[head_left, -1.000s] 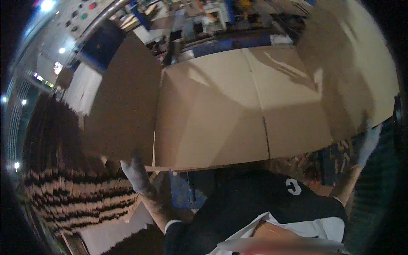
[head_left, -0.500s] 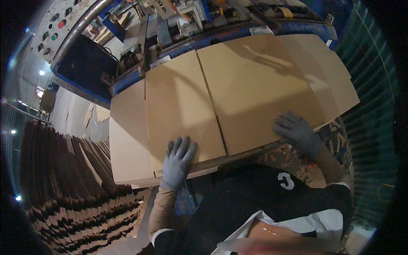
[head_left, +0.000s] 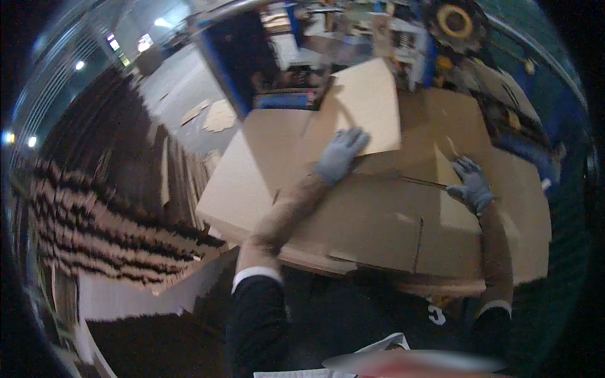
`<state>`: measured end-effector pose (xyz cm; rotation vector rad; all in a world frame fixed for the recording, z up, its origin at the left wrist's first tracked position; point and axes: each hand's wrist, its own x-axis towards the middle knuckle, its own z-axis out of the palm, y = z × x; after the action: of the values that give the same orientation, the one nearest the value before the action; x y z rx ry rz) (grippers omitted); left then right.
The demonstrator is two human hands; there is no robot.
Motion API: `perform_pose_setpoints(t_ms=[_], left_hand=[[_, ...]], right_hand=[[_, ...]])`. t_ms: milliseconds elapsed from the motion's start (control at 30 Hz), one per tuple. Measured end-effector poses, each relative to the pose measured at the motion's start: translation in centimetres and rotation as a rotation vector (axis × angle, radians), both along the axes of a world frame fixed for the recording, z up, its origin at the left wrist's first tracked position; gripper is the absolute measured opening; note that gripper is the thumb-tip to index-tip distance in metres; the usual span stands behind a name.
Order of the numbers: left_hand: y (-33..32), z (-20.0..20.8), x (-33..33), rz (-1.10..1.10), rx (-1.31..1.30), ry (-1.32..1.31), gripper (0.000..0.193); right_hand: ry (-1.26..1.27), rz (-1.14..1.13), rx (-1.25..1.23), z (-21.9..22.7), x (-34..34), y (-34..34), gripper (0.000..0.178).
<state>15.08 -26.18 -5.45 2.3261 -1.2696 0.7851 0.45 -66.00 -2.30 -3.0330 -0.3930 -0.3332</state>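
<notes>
- The left hand (head_left: 342, 155) is resting palm down on the brown cardboard sheet (head_left: 372, 214), its grip loosely open, fingers slightly bent and close together beside a brightly lit panel (head_left: 372, 104); it is not visibly closing around anything.
- The right hand (head_left: 471, 186) is keeping its grip open too, the thumb pointing left, apart from the fingers, and is lying over the sheet near a dark slit (head_left: 423, 183).
- The left forearm is slanting from the near side toward the far right across the board; the right forearm is running almost straight away from the body.
- The cardboard sheet is lying in front of the person, its near edge facing the torso and its right end extending beyond the right hand.
- Blue machinery (head_left: 236, 63) is standing along the far side.
- A tall cardboard stack (head_left: 113, 214) is standing at the left, with pale floor (head_left: 173, 82) showing beyond it.
</notes>
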Motion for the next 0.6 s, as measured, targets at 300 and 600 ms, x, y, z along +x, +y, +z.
perform_pose_setpoints(t_ms=[300, 600], left_hand=[[-0.2, 4.1, -1.4, 0.542, -0.266, 0.227, 0.082], [18.3, -0.7, -14.4, 1.349, -0.82, 0.579, 0.088]], right_hand=[[-0.348, 0.013, -0.188, -2.5, 0.7, -1.7, 0.049], [-0.029, -1.129, -0.089, -10.6, -25.2, -20.3, 0.048]])
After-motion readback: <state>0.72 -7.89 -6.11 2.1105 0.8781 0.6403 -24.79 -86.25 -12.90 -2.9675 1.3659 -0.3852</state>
